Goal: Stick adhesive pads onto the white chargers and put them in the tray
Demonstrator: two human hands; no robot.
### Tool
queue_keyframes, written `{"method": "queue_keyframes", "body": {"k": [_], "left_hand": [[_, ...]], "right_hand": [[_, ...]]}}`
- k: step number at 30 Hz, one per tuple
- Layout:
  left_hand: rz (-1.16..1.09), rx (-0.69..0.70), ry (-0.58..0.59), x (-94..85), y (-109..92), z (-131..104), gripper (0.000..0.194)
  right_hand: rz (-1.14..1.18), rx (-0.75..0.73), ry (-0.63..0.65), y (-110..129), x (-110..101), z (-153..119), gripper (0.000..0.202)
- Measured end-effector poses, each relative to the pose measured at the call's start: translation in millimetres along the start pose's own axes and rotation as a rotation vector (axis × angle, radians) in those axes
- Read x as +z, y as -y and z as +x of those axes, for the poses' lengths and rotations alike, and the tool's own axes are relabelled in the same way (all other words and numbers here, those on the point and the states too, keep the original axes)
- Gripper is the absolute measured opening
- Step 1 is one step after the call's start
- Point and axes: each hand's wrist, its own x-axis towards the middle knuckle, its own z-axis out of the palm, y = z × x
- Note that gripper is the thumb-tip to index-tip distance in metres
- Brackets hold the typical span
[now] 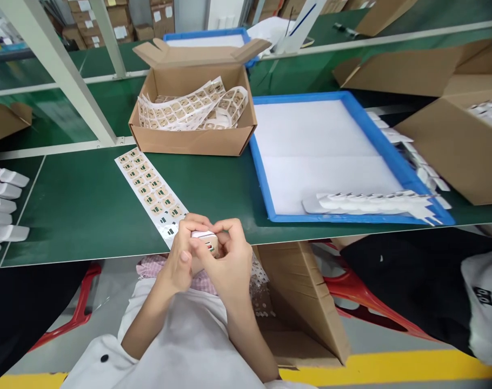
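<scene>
A small white device (207, 241) with a beige face and ports is held between both hands at the table's front edge. Around its left side my left hand (181, 259) is closed. The fingers of my right hand (230, 259) pinch its right side, the thumb lying on its face. Just beyond my left hand, a strip of beige stickers (148, 186) lies flat on the green table, a few places at its near end without beige.
An open carton (193, 141) of sticker sheets stands behind. To the right are a blue-rimmed tray (266, 186) with a row of white pieces (363, 204) and a larger carton (452, 146). White devices (5, 205) line the left. Seated people are at both sides.
</scene>
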Motion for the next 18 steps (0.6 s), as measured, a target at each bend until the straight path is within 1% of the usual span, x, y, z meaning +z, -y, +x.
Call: {"method": "queue_keyframes", "body": {"k": [2,4,7,10,15,18], "left_hand": [[0.057,0.019,0.016,-0.7,1.1,-2.2,0.055],[0.065,0.001,0.009,1.1,-1.8,-1.0,0.056],[-0.028,-0.098,-0.044,6.4,-11.7,6.8,0.058],[-0.130,-0.180,-0.080,10.0,-20.7,15.3,0.056],[-0.188,-0.191,-0.101,11.9,-24.4,18.7,0.052],[-0.180,-0.191,-0.123,14.1,-22.4,17.8,0.044]], "right_hand": [[0.003,0.008,0.004,3.7,-1.0,0.6,0.036],[0.084,0.008,0.003,3.9,-2.7,2.5,0.038],[0.223,0.043,0.024,0.3,-5.4,6.0,0.046],[0.321,0.073,0.052,-2.1,-6.4,7.2,0.047],[0.350,0.024,0.032,-0.3,-5.6,5.4,0.047],[0.323,0.023,0.031,0.1,-5.7,4.3,0.049]]}}
